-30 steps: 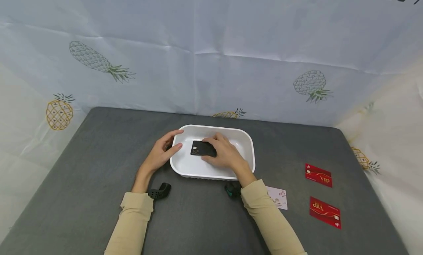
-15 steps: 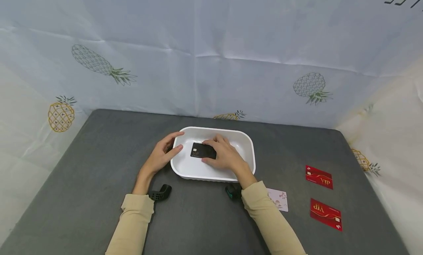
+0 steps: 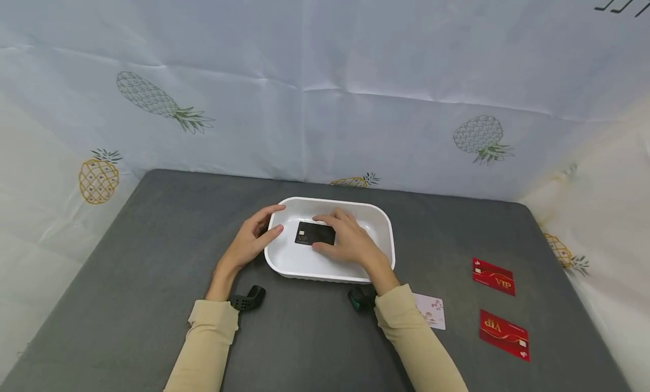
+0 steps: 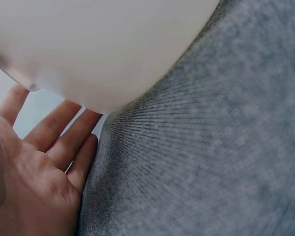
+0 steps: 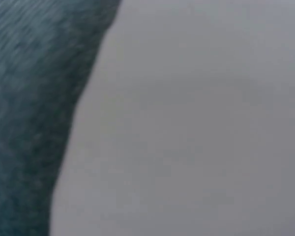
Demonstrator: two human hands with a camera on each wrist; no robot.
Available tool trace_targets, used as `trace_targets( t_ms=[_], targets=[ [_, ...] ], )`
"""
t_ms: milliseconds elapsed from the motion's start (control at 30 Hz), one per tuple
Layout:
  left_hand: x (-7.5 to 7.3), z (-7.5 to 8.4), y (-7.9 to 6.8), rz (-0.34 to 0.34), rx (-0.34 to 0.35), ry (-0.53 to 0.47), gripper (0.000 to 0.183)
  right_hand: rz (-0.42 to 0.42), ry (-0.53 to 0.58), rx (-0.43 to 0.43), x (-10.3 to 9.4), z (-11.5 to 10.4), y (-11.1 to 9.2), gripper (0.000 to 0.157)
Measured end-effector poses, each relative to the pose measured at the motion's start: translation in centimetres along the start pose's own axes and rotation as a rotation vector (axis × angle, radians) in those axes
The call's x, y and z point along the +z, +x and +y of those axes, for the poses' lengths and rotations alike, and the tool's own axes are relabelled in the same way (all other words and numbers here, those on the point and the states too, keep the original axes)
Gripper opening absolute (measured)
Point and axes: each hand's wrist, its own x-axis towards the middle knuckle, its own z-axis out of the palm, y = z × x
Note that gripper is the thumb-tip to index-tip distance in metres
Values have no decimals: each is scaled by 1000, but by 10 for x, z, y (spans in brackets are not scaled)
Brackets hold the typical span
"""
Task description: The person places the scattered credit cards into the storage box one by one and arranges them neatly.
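Note:
A white plastic tray [image 3: 284, 262] stands on the grey table. On its floor lies a black card [image 3: 310, 233] marked VIP, its right end covered by my right hand [image 3: 350, 239]. That hand holds the card at its long edges, thumb on the near side and fingers on the far side. My left hand [image 3: 246, 242] rests at the tray's left end, thumb and index finger reaching the rim. In the left wrist view the left hand [image 4: 44, 167] has its fingers extended against the outer wall of the tray [image 4: 103, 54]. Only the blurred tray [image 5: 187, 128] fills the right wrist view.
Right of the tray lie two red VIP cards, a farther one [image 3: 493, 277] and a nearer one [image 3: 504, 335]. A pale flowered card [image 3: 430, 311] is partly hidden by my right sleeve. A pineapple-print cloth [image 3: 304, 115] hangs behind the table.
The whole head view has shifted slightly down and right. Both hands, the tray and the black card keep their places relative to one another.

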Motion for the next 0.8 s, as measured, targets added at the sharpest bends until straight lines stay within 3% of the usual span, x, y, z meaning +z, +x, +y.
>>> trace_targets(
  t_ms=[467,800],
  targets=[
    [1,1,1,6,-3,6,49,128,145,-122,-12,-3,-19,53],
    [-1,-1,-1,10,-8,14,49,196,189,-129,-23,-1,-40,51]
  ],
)
